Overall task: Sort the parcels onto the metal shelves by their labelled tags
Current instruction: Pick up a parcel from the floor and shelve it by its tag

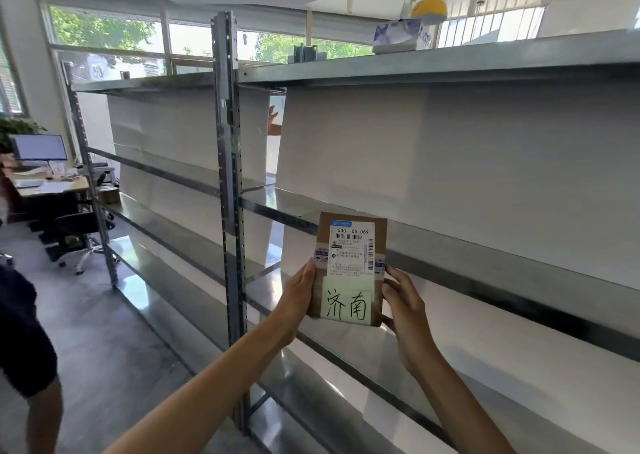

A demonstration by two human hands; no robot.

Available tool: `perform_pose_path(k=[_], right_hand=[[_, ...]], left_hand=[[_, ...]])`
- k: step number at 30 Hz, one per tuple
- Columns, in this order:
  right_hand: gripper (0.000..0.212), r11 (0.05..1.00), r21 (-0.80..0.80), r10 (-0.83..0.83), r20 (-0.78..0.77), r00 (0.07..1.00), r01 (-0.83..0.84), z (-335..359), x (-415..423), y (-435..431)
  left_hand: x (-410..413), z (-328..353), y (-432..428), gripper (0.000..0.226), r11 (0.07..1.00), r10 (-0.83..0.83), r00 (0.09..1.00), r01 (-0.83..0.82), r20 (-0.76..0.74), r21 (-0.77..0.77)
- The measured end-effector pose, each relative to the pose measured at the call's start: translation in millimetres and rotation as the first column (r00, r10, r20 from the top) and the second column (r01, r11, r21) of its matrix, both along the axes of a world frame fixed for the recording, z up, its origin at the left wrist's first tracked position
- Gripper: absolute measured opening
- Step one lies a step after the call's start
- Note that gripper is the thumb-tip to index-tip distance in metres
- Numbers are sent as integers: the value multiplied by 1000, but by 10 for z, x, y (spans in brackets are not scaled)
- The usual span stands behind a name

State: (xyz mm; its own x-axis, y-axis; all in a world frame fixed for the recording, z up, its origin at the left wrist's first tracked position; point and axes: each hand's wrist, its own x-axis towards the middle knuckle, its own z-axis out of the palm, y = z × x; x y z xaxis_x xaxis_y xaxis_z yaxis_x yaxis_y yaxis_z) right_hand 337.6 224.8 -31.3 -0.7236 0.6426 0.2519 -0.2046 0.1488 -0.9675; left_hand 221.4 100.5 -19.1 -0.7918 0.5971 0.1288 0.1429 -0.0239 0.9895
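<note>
A small brown cardboard parcel (377,242) is held upright in front of the metal shelves (485,256). It carries a white shipping label and a pale handwritten tag (347,305) with two Chinese characters. My left hand (298,301) grips its left edge and my right hand (405,311) grips its right edge and lower corner. The parcel hovers in front of the middle shelf's front rail, right of the grey upright post (230,176). The shelf boards in view hold no parcels.
A tissue pack (398,36) and a yellow toy (429,5) sit on the top shelf. White panels back the shelves; someone's hand (274,119) shows through a gap. Another person (24,343) stands at the left. A desk with a monitor (38,147) and chair is far left.
</note>
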Motion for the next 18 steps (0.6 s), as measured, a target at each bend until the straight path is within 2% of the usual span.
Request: perform_pose_path(k=[7, 18], right_hand=[[27, 1000, 4, -19, -5, 1000, 19, 66, -494, -159], [36, 999, -47, 7, -18, 1000, -8, 45, -1291, -688]], left_hand=[[-501, 91, -129, 37, 1000, 7, 1000, -7, 4, 2], [-1318, 156, -665, 46, 1000, 2, 999, -1, 48, -22]])
